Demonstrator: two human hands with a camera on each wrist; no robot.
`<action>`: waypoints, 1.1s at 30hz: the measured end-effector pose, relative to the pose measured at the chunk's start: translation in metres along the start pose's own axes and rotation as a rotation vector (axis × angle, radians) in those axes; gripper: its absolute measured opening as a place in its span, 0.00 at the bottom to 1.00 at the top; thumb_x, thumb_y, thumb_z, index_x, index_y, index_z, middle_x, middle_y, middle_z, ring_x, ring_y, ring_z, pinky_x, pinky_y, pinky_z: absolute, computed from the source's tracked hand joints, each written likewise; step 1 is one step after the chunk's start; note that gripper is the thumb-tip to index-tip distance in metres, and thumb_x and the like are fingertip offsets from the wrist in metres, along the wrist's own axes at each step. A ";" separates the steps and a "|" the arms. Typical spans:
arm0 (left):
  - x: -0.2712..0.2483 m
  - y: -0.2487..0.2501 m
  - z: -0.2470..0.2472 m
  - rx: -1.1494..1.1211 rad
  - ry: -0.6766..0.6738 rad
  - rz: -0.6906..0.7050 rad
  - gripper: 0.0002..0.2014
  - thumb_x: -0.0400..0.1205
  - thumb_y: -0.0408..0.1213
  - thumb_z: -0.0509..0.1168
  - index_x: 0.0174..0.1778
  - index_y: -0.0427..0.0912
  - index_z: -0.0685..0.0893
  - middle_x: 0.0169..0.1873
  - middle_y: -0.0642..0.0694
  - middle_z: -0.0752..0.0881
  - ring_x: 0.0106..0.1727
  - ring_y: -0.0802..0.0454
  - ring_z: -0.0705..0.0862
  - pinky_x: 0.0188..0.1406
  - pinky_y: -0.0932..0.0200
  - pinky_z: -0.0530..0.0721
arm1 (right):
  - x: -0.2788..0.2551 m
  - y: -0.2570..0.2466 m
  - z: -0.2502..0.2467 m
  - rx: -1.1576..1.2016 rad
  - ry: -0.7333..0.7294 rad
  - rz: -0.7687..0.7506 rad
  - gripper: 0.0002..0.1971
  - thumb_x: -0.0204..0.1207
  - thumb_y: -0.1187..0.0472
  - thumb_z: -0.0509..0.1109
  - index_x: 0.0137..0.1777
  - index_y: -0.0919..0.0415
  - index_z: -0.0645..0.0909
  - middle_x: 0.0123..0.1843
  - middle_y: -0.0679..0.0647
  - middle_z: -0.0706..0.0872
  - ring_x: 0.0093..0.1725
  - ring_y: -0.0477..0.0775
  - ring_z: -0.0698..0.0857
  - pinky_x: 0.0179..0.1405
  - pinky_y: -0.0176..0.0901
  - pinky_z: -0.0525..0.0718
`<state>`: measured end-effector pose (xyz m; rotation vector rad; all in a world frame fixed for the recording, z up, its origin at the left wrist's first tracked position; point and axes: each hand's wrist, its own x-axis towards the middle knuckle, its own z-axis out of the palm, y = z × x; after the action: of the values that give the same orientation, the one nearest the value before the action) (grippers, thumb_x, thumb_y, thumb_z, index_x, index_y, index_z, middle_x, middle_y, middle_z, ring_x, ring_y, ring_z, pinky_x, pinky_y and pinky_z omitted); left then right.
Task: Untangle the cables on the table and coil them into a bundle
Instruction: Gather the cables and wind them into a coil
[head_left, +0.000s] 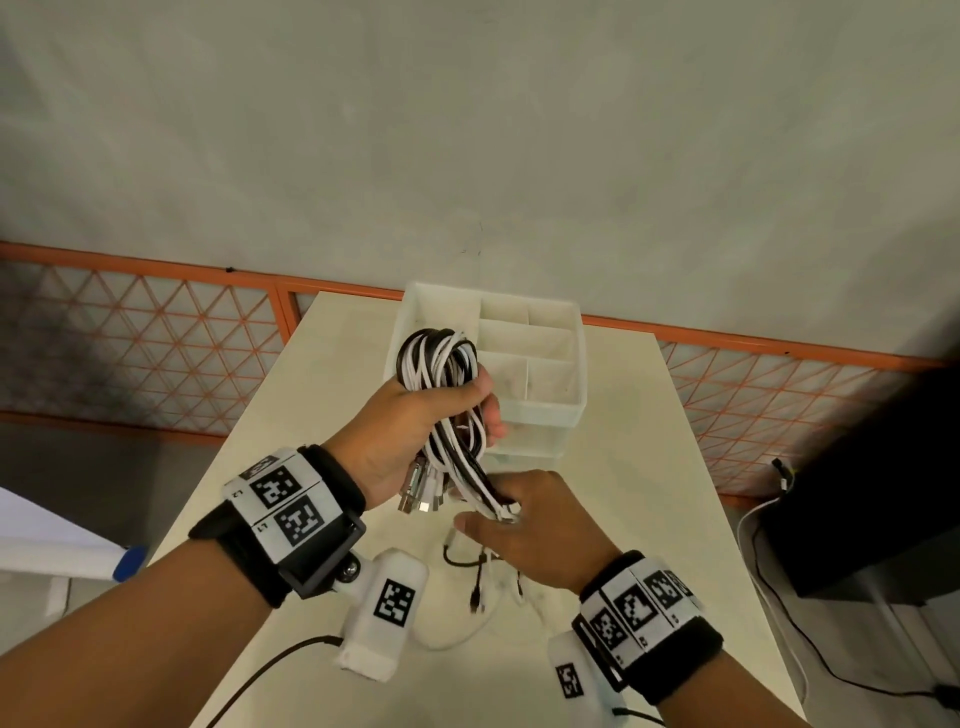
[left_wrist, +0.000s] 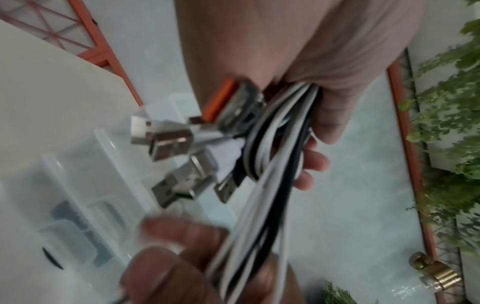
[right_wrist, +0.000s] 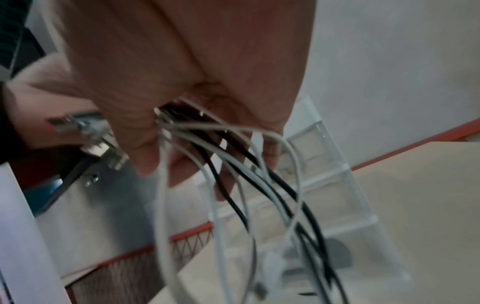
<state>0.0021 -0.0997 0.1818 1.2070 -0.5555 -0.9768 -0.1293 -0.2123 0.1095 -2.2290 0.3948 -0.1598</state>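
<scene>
A coil of black and white cables (head_left: 441, 364) is raised above the cream table (head_left: 649, 493), and my left hand (head_left: 415, 421) grips it round the middle. Several metal USB plugs (head_left: 421, 493) stick out below that fist; the left wrist view shows the USB plugs (left_wrist: 171, 144) close up beside the cables (left_wrist: 272, 148). My right hand (head_left: 524, 519) holds the strands running down from the coil, its fingers curled round them. In the right wrist view the loose cable ends (right_wrist: 259, 185) hang from that fist toward the table. More cable ends (head_left: 478, 582) lie on the table beneath my right hand.
A translucent white divided organizer box (head_left: 530, 364) stands on the table just behind the coil. An orange mesh fence (head_left: 156, 343) runs behind the table. A dark unit (head_left: 872, 493) with trailing cords sits at the right. White wrist-camera housings (head_left: 384, 608) hang under both wrists.
</scene>
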 end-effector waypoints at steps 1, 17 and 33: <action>-0.002 0.002 -0.003 -0.044 -0.061 -0.014 0.08 0.83 0.37 0.68 0.42 0.37 0.84 0.33 0.40 0.84 0.41 0.41 0.86 0.48 0.48 0.88 | 0.000 0.007 0.001 -0.035 -0.006 0.006 0.08 0.75 0.48 0.76 0.38 0.49 0.89 0.30 0.43 0.87 0.31 0.42 0.83 0.36 0.34 0.79; -0.006 -0.042 0.019 0.877 -0.151 -0.254 0.14 0.73 0.49 0.77 0.45 0.46 0.83 0.31 0.49 0.86 0.26 0.56 0.81 0.31 0.61 0.80 | 0.028 0.008 -0.043 -0.332 0.451 0.422 0.08 0.74 0.53 0.69 0.36 0.52 0.85 0.40 0.57 0.85 0.41 0.63 0.83 0.43 0.46 0.84; 0.005 -0.042 0.017 0.553 0.232 -0.089 0.05 0.76 0.36 0.71 0.39 0.41 0.91 0.34 0.48 0.93 0.34 0.51 0.88 0.37 0.60 0.85 | 0.011 -0.025 -0.056 -0.068 0.382 -0.012 0.15 0.79 0.59 0.71 0.33 0.65 0.76 0.25 0.55 0.77 0.24 0.50 0.73 0.26 0.42 0.74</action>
<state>-0.0227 -0.1152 0.1467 1.8247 -0.6099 -0.7605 -0.1271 -0.2420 0.1635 -2.2668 0.5985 -0.5914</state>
